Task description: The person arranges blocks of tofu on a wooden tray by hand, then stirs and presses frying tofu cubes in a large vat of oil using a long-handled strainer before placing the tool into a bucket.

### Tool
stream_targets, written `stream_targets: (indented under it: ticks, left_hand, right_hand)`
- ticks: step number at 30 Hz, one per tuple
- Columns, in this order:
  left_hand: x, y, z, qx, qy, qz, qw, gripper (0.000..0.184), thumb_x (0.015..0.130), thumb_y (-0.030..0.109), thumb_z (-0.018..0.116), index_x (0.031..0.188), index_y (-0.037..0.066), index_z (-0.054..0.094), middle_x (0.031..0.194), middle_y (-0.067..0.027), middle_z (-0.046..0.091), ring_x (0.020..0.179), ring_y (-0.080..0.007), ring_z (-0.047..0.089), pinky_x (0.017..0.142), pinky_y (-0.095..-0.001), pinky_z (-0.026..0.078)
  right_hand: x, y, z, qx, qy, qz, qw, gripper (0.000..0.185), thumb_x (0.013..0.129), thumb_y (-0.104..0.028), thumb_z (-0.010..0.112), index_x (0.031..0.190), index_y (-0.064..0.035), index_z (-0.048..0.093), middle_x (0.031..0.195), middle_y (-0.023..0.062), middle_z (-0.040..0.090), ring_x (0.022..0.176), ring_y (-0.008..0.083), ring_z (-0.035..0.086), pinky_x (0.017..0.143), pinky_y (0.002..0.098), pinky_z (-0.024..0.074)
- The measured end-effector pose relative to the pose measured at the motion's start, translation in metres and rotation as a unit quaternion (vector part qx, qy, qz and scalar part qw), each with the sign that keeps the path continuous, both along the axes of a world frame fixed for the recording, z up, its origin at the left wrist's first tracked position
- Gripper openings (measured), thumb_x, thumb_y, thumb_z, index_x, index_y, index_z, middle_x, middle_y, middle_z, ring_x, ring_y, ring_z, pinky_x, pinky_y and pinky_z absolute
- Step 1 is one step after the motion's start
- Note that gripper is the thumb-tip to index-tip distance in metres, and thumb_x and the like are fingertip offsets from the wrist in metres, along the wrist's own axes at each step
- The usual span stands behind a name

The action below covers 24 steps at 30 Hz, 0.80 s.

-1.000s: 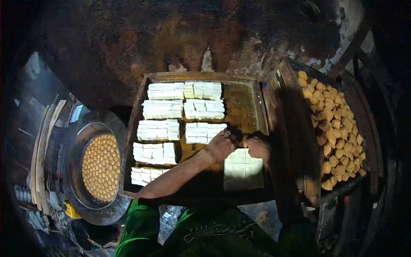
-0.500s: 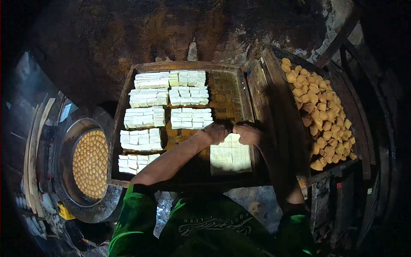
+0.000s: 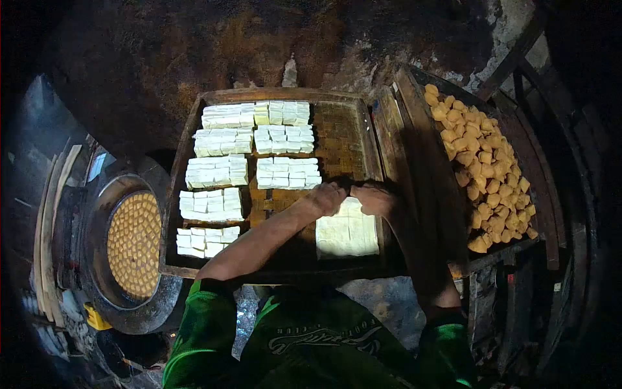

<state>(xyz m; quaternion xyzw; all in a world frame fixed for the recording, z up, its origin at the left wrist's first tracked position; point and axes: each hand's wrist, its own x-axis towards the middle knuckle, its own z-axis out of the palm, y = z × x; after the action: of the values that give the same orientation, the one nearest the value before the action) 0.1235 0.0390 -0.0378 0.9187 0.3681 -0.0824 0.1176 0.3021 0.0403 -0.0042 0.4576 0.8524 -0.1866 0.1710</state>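
Observation:
A flat pale slab of tofu (image 3: 348, 228), scored with cut lines, lies in the near right part of a wooden-framed tray with a woven bottom (image 3: 341, 139). My left hand (image 3: 328, 198) and my right hand (image 3: 371, 198) sit close together at the slab's far edge. Both have their fingers curled in on the tofu there; the fingertips and whatever part they pinch are mostly hidden. To the left, cut white tofu pieces (image 3: 288, 173) stand in blocks in two columns.
Left of the tray, a large round pan (image 3: 134, 245) is full of golden-brown pieces. On the right, a wooden bin (image 3: 414, 97) holds a heap of fried brown tofu (image 3: 489, 175). Long wooden sticks (image 3: 52, 240) stand at far left. A dark stained surface (image 3: 194, 52) lies beyond the tray.
The whole view has shifted slightly, so the tray appears a little higher. Both hands stay at the slab's far edge, with hardly any visible movement.

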Motion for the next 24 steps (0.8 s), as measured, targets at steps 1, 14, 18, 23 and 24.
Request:
stream_targets:
  ticks: [1, 14, 18, 23, 24]
  left_hand:
    - [-0.002, -0.006, 0.004, 0.085, -0.056, -0.008, 0.995, 0.05, 0.077, 0.026, 0.059, 0.118, -0.001, 0.047, 0.095, -0.0169, 0.06, 0.092, -0.029, 0.057, 0.08, -0.039, 0.048]
    - [-0.013, 0.005, 0.074, -0.32, -0.092, 0.078, 0.94, 0.041, 0.075, 0.029, 0.065, 0.105, 0.003, 0.058, 0.096, -0.0128, 0.063, 0.094, -0.025, 0.059, 0.081, -0.0371, 0.046]
    - [-0.013, 0.008, 0.022, -0.241, -0.086, 0.057, 0.965, 0.043, 0.076, 0.032, 0.065, 0.11, 0.006, 0.057, 0.1, -0.0122, 0.063, 0.097, -0.0266, 0.058, 0.083, -0.0364, 0.046]
    - [-0.018, -0.017, 0.033, -0.158, -0.074, 0.049, 0.983, 0.045, 0.08, 0.036, 0.06, 0.111, 0.004, 0.055, 0.101, -0.0153, 0.062, 0.099, -0.0291, 0.057, 0.087, -0.0394, 0.045]
    - [-0.016, -0.023, 0.032, -0.157, -0.048, 0.043, 0.985, 0.044, 0.083, 0.037, 0.058, 0.111, 0.003, 0.055, 0.099, -0.0164, 0.062, 0.099, -0.03, 0.057, 0.087, -0.041, 0.044]
  right_hand:
    - [0.01, 0.005, -0.023, 0.047, 0.086, 0.042, 0.994, 0.048, 0.062, 0.004, 0.049, 0.11, -0.0011, 0.047, 0.088, 0.0212, 0.058, 0.088, 0.0378, 0.056, 0.07, 0.0456, 0.0439]
    - [0.012, 0.021, 0.017, -0.112, 0.114, 0.059, 0.985, 0.041, 0.059, -0.007, 0.066, 0.098, 0.0013, 0.055, 0.082, 0.0166, 0.06, 0.079, 0.0257, 0.058, 0.067, 0.0369, 0.0444]
    - [-0.001, 0.015, 0.014, -0.169, 0.011, 0.081, 0.982, 0.044, 0.061, -0.006, 0.062, 0.104, 0.001, 0.055, 0.089, 0.0188, 0.06, 0.087, 0.028, 0.059, 0.073, 0.0359, 0.0462]
    - [0.008, -0.003, 0.001, -0.041, 0.084, 0.058, 0.994, 0.05, 0.064, -0.004, 0.054, 0.114, -0.0004, 0.053, 0.11, 0.0198, 0.056, 0.103, 0.0305, 0.054, 0.086, 0.0378, 0.0438]
    - [0.007, -0.01, 0.003, -0.027, 0.052, 0.045, 0.997, 0.052, 0.065, -0.003, 0.051, 0.117, -0.0009, 0.051, 0.115, 0.0201, 0.054, 0.107, 0.031, 0.052, 0.089, 0.0391, 0.0424]
